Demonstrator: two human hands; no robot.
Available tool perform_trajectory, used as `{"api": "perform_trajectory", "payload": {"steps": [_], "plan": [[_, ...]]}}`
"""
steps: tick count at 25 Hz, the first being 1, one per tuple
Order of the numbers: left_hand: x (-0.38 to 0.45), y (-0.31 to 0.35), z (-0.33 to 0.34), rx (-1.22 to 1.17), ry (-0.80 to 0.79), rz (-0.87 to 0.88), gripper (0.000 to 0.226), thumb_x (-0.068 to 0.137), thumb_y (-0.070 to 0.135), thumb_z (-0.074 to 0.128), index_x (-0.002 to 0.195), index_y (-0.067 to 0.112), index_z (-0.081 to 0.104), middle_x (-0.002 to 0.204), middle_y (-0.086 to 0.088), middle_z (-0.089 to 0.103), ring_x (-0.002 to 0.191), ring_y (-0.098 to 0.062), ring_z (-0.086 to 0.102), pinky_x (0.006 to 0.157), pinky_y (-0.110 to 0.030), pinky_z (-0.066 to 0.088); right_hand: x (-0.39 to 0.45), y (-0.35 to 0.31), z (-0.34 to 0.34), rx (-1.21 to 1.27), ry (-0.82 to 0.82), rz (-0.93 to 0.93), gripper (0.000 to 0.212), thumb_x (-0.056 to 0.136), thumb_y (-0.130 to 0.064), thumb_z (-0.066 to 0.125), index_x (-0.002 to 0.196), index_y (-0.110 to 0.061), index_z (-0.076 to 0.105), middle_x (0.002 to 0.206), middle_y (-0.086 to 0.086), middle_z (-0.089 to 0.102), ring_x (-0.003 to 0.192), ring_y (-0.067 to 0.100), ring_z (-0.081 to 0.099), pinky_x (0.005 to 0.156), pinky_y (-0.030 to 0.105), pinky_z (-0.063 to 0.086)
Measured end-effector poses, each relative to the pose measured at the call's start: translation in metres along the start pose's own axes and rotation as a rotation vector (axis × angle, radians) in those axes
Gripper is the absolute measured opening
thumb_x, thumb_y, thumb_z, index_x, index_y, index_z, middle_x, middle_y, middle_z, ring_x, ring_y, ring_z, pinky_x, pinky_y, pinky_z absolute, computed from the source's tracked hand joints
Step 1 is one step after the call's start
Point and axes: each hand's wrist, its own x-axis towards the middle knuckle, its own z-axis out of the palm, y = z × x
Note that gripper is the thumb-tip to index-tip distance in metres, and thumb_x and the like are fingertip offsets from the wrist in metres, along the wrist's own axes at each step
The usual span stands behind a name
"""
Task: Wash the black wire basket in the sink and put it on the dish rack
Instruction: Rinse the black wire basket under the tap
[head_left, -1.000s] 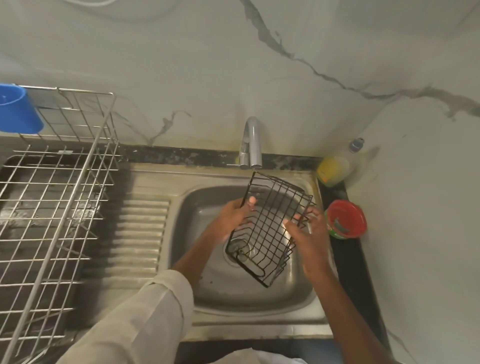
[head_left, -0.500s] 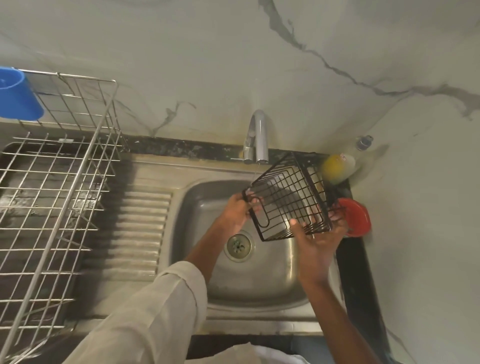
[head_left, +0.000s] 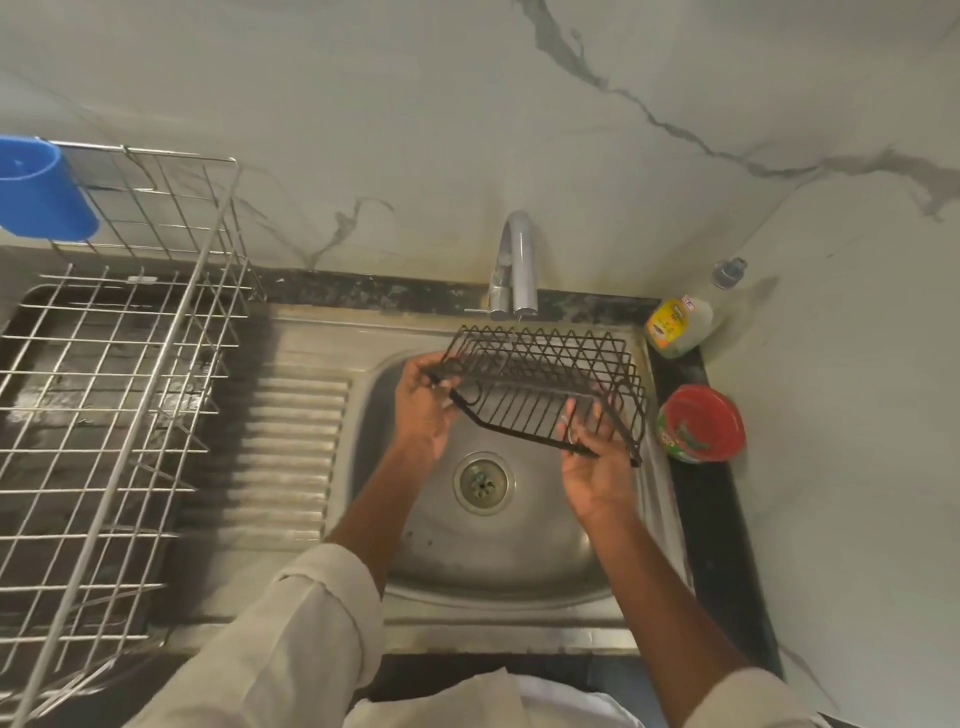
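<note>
Basket: the black wire basket (head_left: 545, 384) hung above the round steel sink (head_left: 415, 545), under the chrome tap (head_left: 514, 260).
Left hand (head_left: 423, 410): gripped its 9 o'clock end.
Right hand (head_left: 592, 462): gripped its 5 o'clock corner.
Rack: the steel wire dish rack (head_left: 104, 374) stood at 9 o'clock.

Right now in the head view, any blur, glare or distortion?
Head view: wide-angle bend along the dish rack at left; black wire basket slightly motion-soft but readable; mild sheen on the sink basin, no blown glare; dim, even light.

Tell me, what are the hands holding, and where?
Both hold the black wire basket over the sink: left hand at its left end, right hand at its near right edge.
</note>
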Motion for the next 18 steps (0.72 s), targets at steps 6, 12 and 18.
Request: {"api": "perform_trajectory", "payload": {"steps": [6, 12, 18], "plan": [[-0.026, -0.009, -0.054, 0.123, 0.151, 0.007, 0.045, 0.094, -0.021, 0.052, 0.123, 0.013, 0.056, 0.124, -0.01, 0.071, 0.109, -0.022, 0.069, 0.095, -0.04, 0.058, 0.03, 0.01, 0.058, -0.174, -0.033, 0.081, 0.046, 0.078, -0.018, 0.075, 0.122, -0.014, 0.065, 0.129, 0.003, 0.07, 0.12, 0.025, 0.066, 0.112, 0.043, 0.046], [-0.046, -0.049, -0.078, 0.453, 0.086, -0.247, 0.039, 0.1, -0.017, 0.042, 0.099, 0.018, 0.06, 0.088, -0.002, 0.055, 0.07, -0.014, 0.05, 0.062, -0.03, 0.04, 0.045, 0.01, 0.112, -1.122, -0.207, -0.039, 0.016, 0.098, -0.018, 0.068, 0.102, -0.027, 0.081, 0.11, 0.001, 0.079, 0.105, 0.016, 0.072, 0.097, 0.036, 0.056], [-0.04, -0.007, -0.068, 0.234, 0.198, 0.027, 0.025, 0.103, 0.003, 0.063, 0.127, 0.004, 0.069, 0.124, -0.011, 0.076, 0.109, -0.021, 0.072, 0.1, -0.037, 0.056, 0.028, 0.013, 0.102, -1.363, -0.373, -0.247, 0.023, 0.1, -0.01, 0.063, 0.113, -0.024, 0.076, 0.107, -0.012, 0.074, 0.106, 0.006, 0.069, 0.098, 0.026, 0.054]]}}
